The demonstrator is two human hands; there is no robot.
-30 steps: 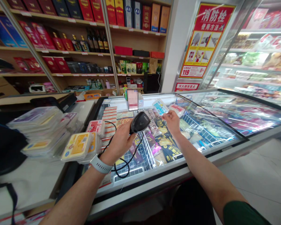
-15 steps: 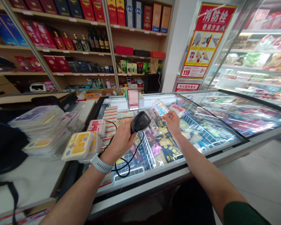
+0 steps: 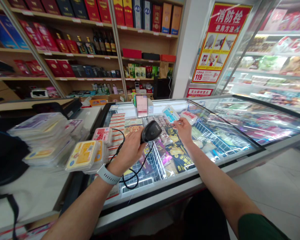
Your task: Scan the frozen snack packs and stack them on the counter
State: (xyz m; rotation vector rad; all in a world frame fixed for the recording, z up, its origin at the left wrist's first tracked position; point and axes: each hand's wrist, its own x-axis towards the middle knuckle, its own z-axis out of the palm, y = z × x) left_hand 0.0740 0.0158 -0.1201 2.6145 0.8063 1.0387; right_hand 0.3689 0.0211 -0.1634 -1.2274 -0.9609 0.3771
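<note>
My left hand is wrapped round the handle of a black barcode scanner, its head pointing to the right. The scanner's black cable loops below the hand. In my right hand, thumb and fingers pinch the near corner of a clear plastic food box with a blue and white label. A second box with a red label lies just beyond the right hand. Left of the scanner are boxes with yellow labels and one with a red label.
A glass-topped chest freezer holds wire baskets and bagged foods beneath my hands. Stacked clear boxes stand on the counter at left. A phone stands at the freezer's far edge. Shelves of bottles and gift boxes line the back.
Both hands keep almost the same place and grip. The blue-labelled box has tilted slightly, and the scanner has shifted a little to the right.
</note>
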